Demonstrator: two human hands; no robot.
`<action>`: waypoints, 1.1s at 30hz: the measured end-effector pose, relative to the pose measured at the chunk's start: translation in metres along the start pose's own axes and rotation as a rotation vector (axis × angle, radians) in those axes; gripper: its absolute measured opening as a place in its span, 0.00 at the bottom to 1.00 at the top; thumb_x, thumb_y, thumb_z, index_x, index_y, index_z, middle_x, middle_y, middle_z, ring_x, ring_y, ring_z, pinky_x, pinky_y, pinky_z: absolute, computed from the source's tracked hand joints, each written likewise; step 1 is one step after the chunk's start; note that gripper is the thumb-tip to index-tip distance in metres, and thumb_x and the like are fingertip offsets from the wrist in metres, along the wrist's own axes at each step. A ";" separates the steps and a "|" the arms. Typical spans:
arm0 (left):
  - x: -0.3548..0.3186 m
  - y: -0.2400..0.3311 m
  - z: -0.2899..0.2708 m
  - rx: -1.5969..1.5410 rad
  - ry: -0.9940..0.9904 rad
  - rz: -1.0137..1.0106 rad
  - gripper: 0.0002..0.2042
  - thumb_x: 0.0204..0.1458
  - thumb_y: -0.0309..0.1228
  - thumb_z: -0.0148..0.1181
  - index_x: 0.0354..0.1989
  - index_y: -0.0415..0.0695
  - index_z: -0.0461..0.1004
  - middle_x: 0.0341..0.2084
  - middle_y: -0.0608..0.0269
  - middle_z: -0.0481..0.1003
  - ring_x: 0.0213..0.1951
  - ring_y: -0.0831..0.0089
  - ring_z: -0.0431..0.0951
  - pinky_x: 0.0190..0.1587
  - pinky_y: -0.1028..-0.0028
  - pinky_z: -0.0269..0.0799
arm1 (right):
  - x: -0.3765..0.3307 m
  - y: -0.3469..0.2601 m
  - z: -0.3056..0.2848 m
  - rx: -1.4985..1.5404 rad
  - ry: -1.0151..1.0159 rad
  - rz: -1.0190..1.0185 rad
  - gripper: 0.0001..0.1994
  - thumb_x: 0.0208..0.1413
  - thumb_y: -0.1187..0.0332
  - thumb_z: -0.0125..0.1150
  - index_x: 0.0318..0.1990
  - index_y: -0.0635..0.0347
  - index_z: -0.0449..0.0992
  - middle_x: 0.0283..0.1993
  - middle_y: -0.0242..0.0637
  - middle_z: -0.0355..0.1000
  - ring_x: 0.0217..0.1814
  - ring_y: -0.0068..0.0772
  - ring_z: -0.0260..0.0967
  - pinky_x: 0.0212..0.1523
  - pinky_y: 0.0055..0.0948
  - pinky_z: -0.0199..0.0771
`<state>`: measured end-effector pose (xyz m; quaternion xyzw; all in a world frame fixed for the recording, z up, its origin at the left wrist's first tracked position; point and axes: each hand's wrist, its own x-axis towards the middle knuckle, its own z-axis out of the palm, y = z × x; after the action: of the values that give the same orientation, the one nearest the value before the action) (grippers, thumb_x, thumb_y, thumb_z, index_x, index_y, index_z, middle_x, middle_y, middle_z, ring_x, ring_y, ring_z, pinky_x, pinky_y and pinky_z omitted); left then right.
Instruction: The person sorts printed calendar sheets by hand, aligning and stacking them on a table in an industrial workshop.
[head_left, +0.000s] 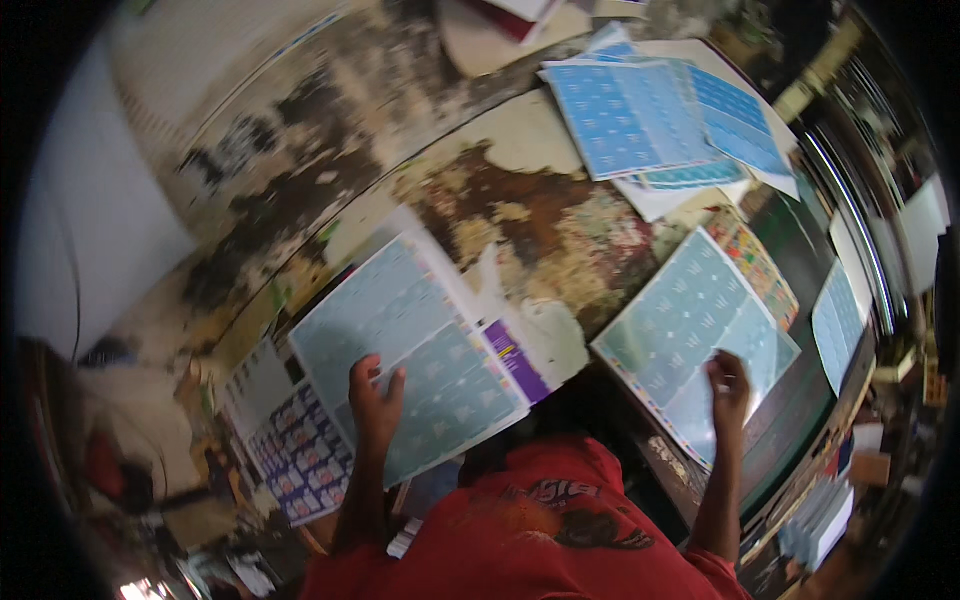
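My left hand (375, 408) is over the lower left part of a pale blue-green printed sheet (440, 375), which lies on a stack. Its thumb and fingers are apart, and nothing shows between them. Over the right half of another blue-green printed sheet (670, 325) is my right hand (732, 392), its fingers curled in toward the thumb. Whatever those fingers may hold is too small to make out. This right sheet has a glossy shine and lies tilted on a dark green surface.
Bright blue printed sheets (640, 115) lie in a loose pile at the far right. A purple printed sheet (295, 450) is at the left, and a purple strip (515, 360) shows beside the left stack. The worn, stained tabletop (560, 235) spans the middle. Metal rollers (850, 220) stand at right.
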<state>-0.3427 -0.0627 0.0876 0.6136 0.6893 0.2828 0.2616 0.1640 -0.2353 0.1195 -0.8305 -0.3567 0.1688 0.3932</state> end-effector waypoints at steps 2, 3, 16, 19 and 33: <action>-0.050 -0.041 -0.037 0.217 0.049 -0.024 0.32 0.40 0.34 0.77 0.54 0.40 0.69 0.51 0.48 0.70 0.55 0.52 0.69 0.57 0.57 0.66 | -0.035 -0.061 0.069 0.020 -0.393 -0.071 0.23 0.49 0.66 0.74 0.52 0.62 0.76 0.47 0.42 0.76 0.48 0.35 0.75 0.50 0.36 0.74; -0.086 -0.055 -0.059 0.304 0.029 -0.055 0.35 0.37 0.33 0.78 0.55 0.40 0.68 0.53 0.46 0.68 0.57 0.50 0.67 0.59 0.56 0.63 | -0.053 -0.078 0.099 0.091 -0.619 -0.127 0.30 0.44 0.62 0.77 0.55 0.63 0.74 0.51 0.47 0.74 0.52 0.43 0.73 0.53 0.39 0.74; -0.182 -0.133 -0.082 0.185 -0.090 -0.194 0.39 0.39 0.27 0.73 0.63 0.38 0.61 0.51 0.40 0.72 0.54 0.43 0.72 0.56 0.55 0.69 | -0.121 -0.097 0.210 -0.436 -0.735 -0.530 0.22 0.39 0.63 0.77 0.40 0.66 0.77 0.38 0.50 0.77 0.40 0.51 0.77 0.41 0.42 0.78; -0.189 -0.142 -0.078 0.067 0.009 -0.177 0.40 0.41 0.29 0.74 0.65 0.37 0.61 0.49 0.40 0.73 0.53 0.44 0.73 0.54 0.55 0.70 | -0.125 -0.101 0.206 -0.365 -0.684 -0.545 0.28 0.35 0.65 0.80 0.47 0.67 0.78 0.38 0.48 0.77 0.39 0.49 0.77 0.41 0.40 0.78; -0.199 -0.142 -0.072 0.085 0.042 -0.295 0.15 0.46 0.33 0.71 0.39 0.37 0.77 0.30 0.52 0.79 0.33 0.59 0.81 0.38 0.62 0.75 | -0.130 -0.092 0.205 -0.321 -0.661 -0.535 0.18 0.44 0.68 0.74 0.44 0.65 0.81 0.35 0.48 0.80 0.32 0.40 0.79 0.36 0.35 0.78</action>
<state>-0.4711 -0.2783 0.0401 0.5104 0.7885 0.2244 0.2597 -0.0826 -0.1803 0.0606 -0.6611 -0.6867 0.2599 0.1543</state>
